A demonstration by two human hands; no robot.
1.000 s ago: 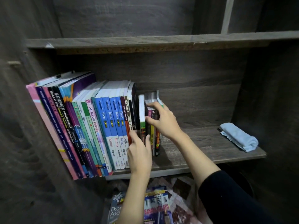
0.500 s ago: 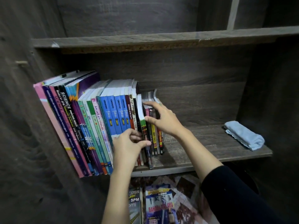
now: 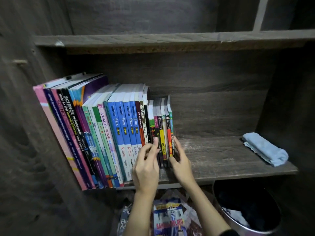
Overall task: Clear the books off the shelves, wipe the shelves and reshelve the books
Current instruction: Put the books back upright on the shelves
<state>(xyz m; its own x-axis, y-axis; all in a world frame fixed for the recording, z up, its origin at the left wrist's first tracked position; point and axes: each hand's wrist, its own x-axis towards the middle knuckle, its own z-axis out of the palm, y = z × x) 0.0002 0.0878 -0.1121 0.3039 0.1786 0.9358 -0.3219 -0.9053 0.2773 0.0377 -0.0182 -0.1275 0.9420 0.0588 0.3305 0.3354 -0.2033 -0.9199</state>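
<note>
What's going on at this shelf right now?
A person seems to be squaring up the row of books standing on the middle shelf. The right hand braces the small books at the row's right end with flat fingers. The left hand is at their spines, blurred, grip unclear. A folded blue cloth lies at the shelf's far right. More floor books lie below.

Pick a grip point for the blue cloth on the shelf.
Pinch the blue cloth across its thick folded middle, coming from the front-left. It lies diagonally close to the right wall, which blocks that side, while the shelf to its left is bare.
</note>
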